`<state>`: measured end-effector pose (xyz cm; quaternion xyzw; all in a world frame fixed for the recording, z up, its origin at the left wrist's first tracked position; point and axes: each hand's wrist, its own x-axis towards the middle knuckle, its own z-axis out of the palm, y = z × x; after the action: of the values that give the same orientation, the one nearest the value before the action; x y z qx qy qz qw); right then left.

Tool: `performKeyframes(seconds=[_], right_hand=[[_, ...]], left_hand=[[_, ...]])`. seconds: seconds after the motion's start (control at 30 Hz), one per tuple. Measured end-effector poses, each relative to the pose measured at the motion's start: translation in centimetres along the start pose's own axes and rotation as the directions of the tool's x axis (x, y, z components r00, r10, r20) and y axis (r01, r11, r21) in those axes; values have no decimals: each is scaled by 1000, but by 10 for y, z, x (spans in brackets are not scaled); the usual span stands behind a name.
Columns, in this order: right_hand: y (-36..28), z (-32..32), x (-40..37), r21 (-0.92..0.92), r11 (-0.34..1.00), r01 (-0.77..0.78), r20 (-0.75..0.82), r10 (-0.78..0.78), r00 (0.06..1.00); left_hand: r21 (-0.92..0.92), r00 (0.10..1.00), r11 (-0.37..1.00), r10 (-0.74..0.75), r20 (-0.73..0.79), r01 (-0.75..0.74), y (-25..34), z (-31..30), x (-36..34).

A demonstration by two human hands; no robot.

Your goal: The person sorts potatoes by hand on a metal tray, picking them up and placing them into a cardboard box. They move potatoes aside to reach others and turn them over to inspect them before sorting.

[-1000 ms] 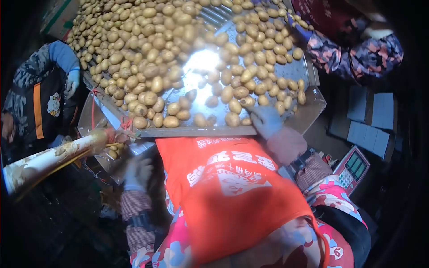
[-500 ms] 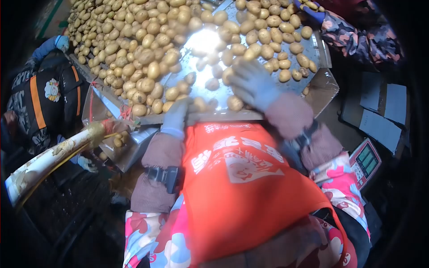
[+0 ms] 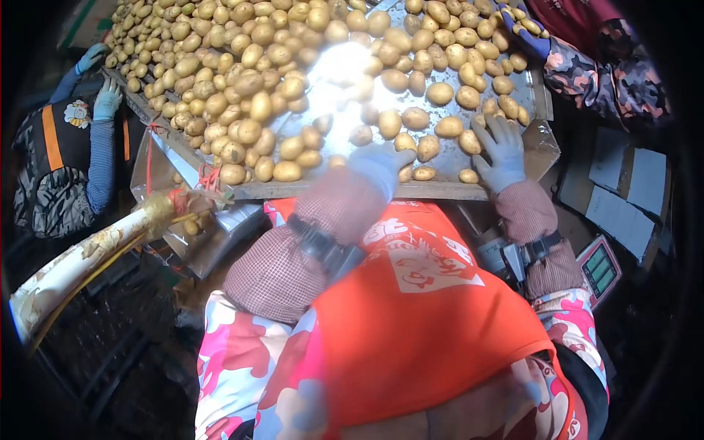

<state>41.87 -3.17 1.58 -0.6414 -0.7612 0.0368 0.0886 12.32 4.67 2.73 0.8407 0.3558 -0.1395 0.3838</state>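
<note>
Potatoes [image 3: 246, 95] cover much of a metal sorting table [image 3: 458, 163], thickest on the left. My left hand [image 3: 378, 167], in a pale glove, is at the near edge with its fingers reaching right beside a few potatoes; whether it grips one is unclear. My right hand [image 3: 503, 152], gloved too, lies with spread fingers at the right part of the table, its fingertips against potatoes. Bright glare [image 3: 341, 81] washes out the middle of the metal surface.
A co-worker's gloved hands [image 3: 107, 99] are at the left edge. Another co-worker's gloved hand [image 3: 529, 37] holds potatoes at the upper right. A taped pole [image 3: 88, 253] slants at the left. Flattened cardboard [image 3: 620, 213] and a scale display [image 3: 600, 268] are at the right.
Both my hands have moved right, the left along the near edge, the right toward the side wall. Potatoes have shifted around them. The left co-worker's arm has risen to the table edge.
</note>
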Motion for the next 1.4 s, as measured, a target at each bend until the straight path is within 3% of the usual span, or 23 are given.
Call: performKeyframes(seconds=[0.07, 0.17, 0.27, 0.3, 0.4, 0.43, 0.53, 0.57, 0.63, 0.7, 0.77, 0.83, 0.9, 1.0, 1.03, 1.1, 1.17, 1.23, 1.33, 1.4], right_hand=[[-9, 0, -7, -34, 997, -68, -54, 66, 996], [-48, 7, 6, 181, 971, -159, -42, 169, 985], [-88, 22, 27, -26, 990, -140, -115, 136, 984], [-94, 20, 37, -129, 988, -89, -70, 80, 994], [-96, 28, 63, 21, 1000, 21, -54, -20, 998], [-102, 32, 70, 76, 995, 69, -103, -61, 993], [-125, 20, 70, 12, 1000, -4, 92, 3, 996], [-127, 20, 68, -21, 1000, 12, 85, -10, 996], [-127, 25, 68, -35, 999, -33, 139, 38, 990], [-131, 17, 69, -8, 997, -77, 204, 78, 976], [-113, 33, 39, -32, 997, -72, -30, 71, 997], [-77, 46, 10, 61, 995, -84, -116, 91, 989], [-64, 44, -17, 28, 996, -88, -95, 90, 991], [-56, 47, -23, 17, 993, -113, 9, 113, 994], [-54, 46, -25, 19, 992, -121, 56, 120, 991], [-55, 49, -22, 4, 990, -140, 6, 140, 990], [-59, 54, -21, 37, 988, -150, -59, 152, 987], [-61, 57, -16, 103, 986, -133, -133, 146, 980], [-90, 45, 16, 15, 960, -280, 9, 280, 960], [-120, 36, 33, 92, 971, -222, 90, 214, 973]], left_hand=[[-102, 999, 994, -34, -30, 30, 9, 4, 0], [-204, 996, 978, -59, -68, 44, 17, 4, 0], [-236, 987, 969, -102, -127, 70, 21, 16, 12], [-240, 981, 967, -126, -150, 88, 20, 22, 15], [-284, 982, 958, -96, -161, 47, 10, 18, 12], [-413, 982, 909, -121, -147, 50, 10, 9, 0], [-379, 985, 924, -110, -131, 52, 4, 15, -4], [-439, 974, 896, -156, -164, 69, -1, 28, 4], [-282, 977, 941, -208, -52, 185, 11, 23, 15], [-189, 963, 949, -266, -38, 254, 17, 24, 21], [-185, 949, 946, -292, -123, 267, 26, 40, 22], [-67, 964, 997, -41, -264, 24, 37, 2, -23], [-262, 972, 938, -233, 12, 229, 45, 31, 33], [-325, 979, 933, -189, -69, 157, 55, 18, 23], [-409, 980, 910, -141, -143, 71, 48, 34, 33], [-534, 951, 838, -64, -303, -114, 19, 68, 60], [-691, 885, 673, -115, -450, -264, 11, 33, 20], [-834, 851, 402, -202, -484, -379, 0, -10, -41], [-883, 820, -54, -400, -409, -467, -25, -47, -106], [-832, 696, 116, -494, -522, -543, -38, -48, -134]])
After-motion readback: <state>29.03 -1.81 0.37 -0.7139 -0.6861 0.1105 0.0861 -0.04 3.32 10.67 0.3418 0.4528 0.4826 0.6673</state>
